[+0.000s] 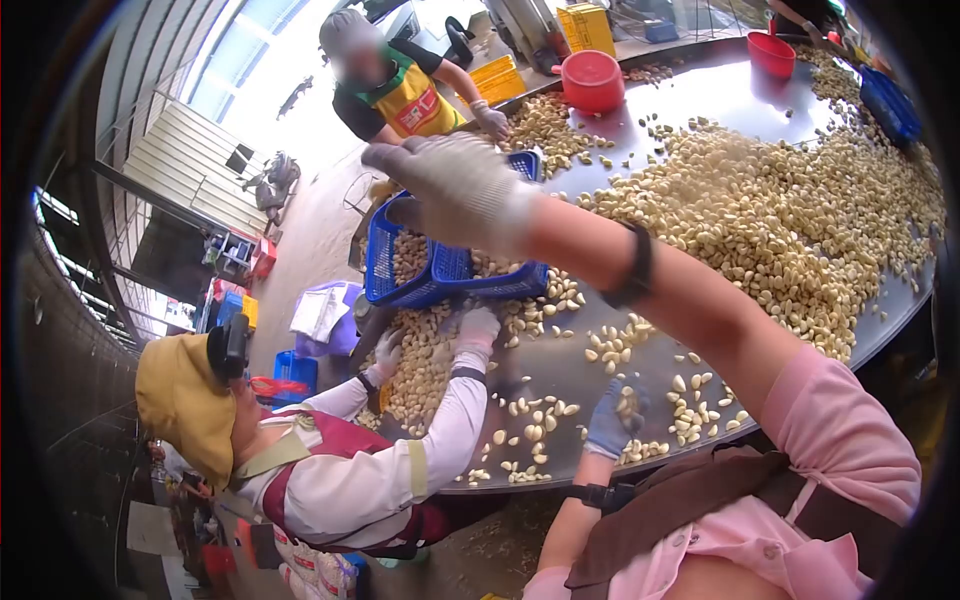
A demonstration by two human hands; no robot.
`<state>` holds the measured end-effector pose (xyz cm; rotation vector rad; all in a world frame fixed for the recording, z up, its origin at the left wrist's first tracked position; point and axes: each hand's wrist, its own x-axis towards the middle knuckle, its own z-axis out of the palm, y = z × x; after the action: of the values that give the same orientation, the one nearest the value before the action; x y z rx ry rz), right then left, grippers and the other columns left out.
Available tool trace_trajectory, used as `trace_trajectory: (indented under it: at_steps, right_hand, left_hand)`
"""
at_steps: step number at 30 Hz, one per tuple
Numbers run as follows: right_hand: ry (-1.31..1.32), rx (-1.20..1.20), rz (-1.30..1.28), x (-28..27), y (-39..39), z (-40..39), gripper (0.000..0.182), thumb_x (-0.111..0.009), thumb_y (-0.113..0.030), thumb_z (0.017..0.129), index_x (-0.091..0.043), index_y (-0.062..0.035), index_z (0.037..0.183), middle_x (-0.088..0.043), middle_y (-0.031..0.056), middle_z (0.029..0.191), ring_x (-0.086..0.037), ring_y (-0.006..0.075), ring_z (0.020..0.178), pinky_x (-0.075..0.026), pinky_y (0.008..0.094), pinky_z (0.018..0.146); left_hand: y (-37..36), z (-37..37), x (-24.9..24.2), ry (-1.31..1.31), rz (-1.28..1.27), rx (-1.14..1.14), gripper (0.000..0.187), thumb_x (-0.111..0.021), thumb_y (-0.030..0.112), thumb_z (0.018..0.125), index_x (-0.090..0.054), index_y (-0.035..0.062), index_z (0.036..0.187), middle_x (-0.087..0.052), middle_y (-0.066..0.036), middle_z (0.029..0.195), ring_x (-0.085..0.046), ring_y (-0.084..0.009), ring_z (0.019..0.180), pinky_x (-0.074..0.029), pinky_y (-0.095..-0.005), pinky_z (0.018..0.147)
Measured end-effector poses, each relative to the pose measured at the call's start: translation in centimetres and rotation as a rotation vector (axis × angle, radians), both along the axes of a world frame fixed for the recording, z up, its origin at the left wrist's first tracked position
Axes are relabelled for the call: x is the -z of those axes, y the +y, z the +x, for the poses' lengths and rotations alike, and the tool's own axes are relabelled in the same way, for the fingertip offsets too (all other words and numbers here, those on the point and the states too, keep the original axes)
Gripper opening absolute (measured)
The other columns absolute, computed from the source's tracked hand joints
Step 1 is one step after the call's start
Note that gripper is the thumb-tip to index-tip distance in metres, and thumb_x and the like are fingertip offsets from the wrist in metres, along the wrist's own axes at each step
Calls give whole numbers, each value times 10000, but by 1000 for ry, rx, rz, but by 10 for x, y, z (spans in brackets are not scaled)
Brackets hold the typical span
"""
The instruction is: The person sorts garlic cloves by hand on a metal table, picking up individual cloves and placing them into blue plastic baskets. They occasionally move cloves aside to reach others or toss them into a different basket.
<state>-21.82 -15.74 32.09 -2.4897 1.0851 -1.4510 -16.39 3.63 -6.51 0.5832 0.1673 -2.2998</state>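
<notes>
My right hand (460, 190), in a whitish knitted glove, reaches far across over the blue plastic baskets (400, 297). Its fingers stretch out with the thumb apart, and nothing shows in them; the palm side is hidden. Close to my body, my left hand (612, 418), in a bluish-grey glove, is low over the metal table (565, 365). Its fingers curl round a few pale garlic cloves (628, 403). Loose cloves lie scattered beside it. Both baskets hold cloves, partly covered by my right arm.
A large heap of garlic cloves (760, 200) covers the table's right side. A co-worker in a tan hat (185, 400) has both gloved hands at a pile beside the baskets. Across the table stands another person (405, 95). A red pot (590, 82) and a red scoop (770, 55) sit at the far edge.
</notes>
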Motion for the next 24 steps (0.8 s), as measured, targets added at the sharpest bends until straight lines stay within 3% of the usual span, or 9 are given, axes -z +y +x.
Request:
trace_trajectory:
  at_steps: [5, 9, 12, 14, 18, 19, 20, 21, 24]
  right_hand:
    - [157, -2, 276, 75, -5, -7, 314, -599, -286, 826, -564, -55, 1036, -626, 180, 960, -608, 357, 930, -487, 462, 799]
    - [214, 111, 608, 215, 31, -112, 280, -594, -277, 848, -617, -84, 1050, -630, 172, 930, -611, 350, 901, -478, 434, 806]
    - [42, 418, 728, 283, 75, -237, 174, -579, -158, 849, -632, -63, 985, -635, 173, 910, -622, 343, 856, -489, 414, 759]
    - [11, 754, 784, 319, 113, -339, 242, -626, -239, 803, -631, -66, 972, -643, 188, 940, -629, 346, 854, -491, 421, 757]
    - [445, 1327, 982, 334, 208, -513, 331, -624, -280, 802, -625, -90, 1073, -655, 190, 1000, -619, 370, 940, -487, 438, 834]
    - [473, 1355, 1085, 323, 233, -532, 407, -618, -290, 811, -592, -97, 1168, -640, 183, 1091, -612, 358, 997, -481, 424, 886]
    - [489, 1385, 1089, 320, 252, -543, 406, -613, -311, 815, -593, -72, 1143, -643, 191, 1066, -616, 361, 981, -486, 434, 868]
    - [507, 1409, 1093, 319, 268, -548, 413, -608, -332, 819, -594, -48, 1118, -647, 198, 1042, -620, 363, 965, -491, 444, 849]
    - [599, 1320, 1094, 313, 285, -526, 504, -623, -366, 802, -567, -42, 1184, -630, 198, 1102, -621, 346, 991, -493, 417, 858]
  left_hand:
    - [-7, 12, -17, -1, 0, -35, 332, -495, 382, 954, -596, 113, 1121, -611, -69, 953, -621, -225, 815, -506, -262, 508]
    - [-22, 3, -24, -87, 7, -5, 315, -504, 379, 950, -598, 115, 1093, -601, -54, 922, -622, -203, 806, -481, -226, 473]
    - [-47, -6, -32, -239, -57, 25, 299, -518, 375, 941, -595, 122, 1081, -596, -34, 909, -617, -188, 796, -470, -215, 463]
    - [-74, -13, -62, -153, -80, 40, 278, -538, 364, 928, -593, 135, 1076, -597, -7, 912, -603, -170, 798, -470, -221, 469]
    - [-166, 5, -143, 59, -270, -70, 227, -563, 313, 910, -592, 129, 1038, -608, 3, 896, -573, -108, 710, -461, -204, 495]
    - [-193, 18, -166, -119, -432, -204, 251, -571, 340, 904, -589, 128, 1036, -597, -7, 888, -566, -109, 709, -477, -219, 529]
    - [-228, 33, -177, 95, -256, -290, 285, -581, 376, 898, -591, 127, 1035, -597, -13, 864, -576, -115, 700, -492, -197, 597]
    - [-294, 65, -135, -284, -652, -471, 395, -577, 447, 890, -563, 113, 1100, -600, -68, 971, -600, -188, 869, -519, -317, 789]
    - [-285, 52, -203, -710, -325, -544, 499, -544, 489, 895, -478, 120, 1225, -512, -103, 1201, -482, -280, 1140, -370, -501, 994]
